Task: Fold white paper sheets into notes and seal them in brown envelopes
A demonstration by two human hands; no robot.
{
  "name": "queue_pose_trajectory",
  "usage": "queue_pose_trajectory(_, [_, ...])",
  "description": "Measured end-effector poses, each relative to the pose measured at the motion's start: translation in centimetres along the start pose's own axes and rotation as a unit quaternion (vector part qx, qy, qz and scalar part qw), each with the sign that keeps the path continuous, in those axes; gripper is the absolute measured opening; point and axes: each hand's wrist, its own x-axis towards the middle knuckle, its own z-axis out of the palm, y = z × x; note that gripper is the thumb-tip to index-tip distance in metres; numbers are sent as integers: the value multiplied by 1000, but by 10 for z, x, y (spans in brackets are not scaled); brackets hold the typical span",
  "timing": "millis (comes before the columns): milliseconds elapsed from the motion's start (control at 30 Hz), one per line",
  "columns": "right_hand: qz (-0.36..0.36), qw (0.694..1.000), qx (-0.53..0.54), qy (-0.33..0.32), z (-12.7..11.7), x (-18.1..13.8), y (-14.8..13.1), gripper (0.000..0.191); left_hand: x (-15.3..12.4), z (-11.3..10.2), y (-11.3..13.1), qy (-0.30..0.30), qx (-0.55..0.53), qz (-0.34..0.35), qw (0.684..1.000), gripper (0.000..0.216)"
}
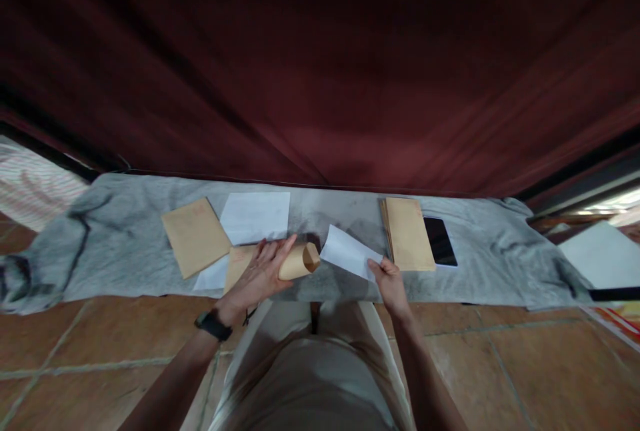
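Observation:
My left hand [267,265] is wrapped over a brown envelope [299,261], squeezing it so that its right end bulges open toward the white paper. In my right hand [387,279] a folded white paper [349,251] is pinched by its right end. The paper's left edge lies close to the envelope's mouth; I cannot tell whether they touch. Right of that paper lies a stack of brown envelopes [411,234]. At the left, another brown envelope [197,236] rests at an angle, beside white sheets [256,216] partly covered by my left hand and the held envelope.
A grey cloth [493,251] covers the long narrow surface. A dark-screened phone [441,241] sits against the envelope stack. Behind rises a dark red fabric wall [320,117]. Tiled floor [115,337] shows in front, and a white panel [603,254] stands at far right.

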Motion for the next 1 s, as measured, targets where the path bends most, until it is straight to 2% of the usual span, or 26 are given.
queue_pose_trajectory(100, [24, 999, 26, -12, -5, -10, -12, 44, 0, 3, -1, 3, -8, 3, 1000, 108])
queue_pose_trajectory(267, [-32, 996, -30, -76, -5, -15, -24, 25, -2, 6, -1, 6, -2, 3, 1000, 108])
queue_pose_trajectory(467, [-79, 981, -120, -132, -5, -12, -20, 35, -3, 2, 3, -3, 26, 19, 999, 110])
queue_pose_trajectory(600, [-88, 967, -171, -166, -6, -10, -24, 30, -3, 3, 5, 9, 49, 37, 998, 109])
queue_pose_trajectory(700, [-92, 964, -198, -153, -3, -9, -28, 26, -2, 5, 8, 16, 61, 51, 997, 107])
queue_pose_trajectory(1000, [-139, 954, -236, -122, 35, -26, -28, 41, 9, 2, 30, 37, 44, 79, 995, 99])
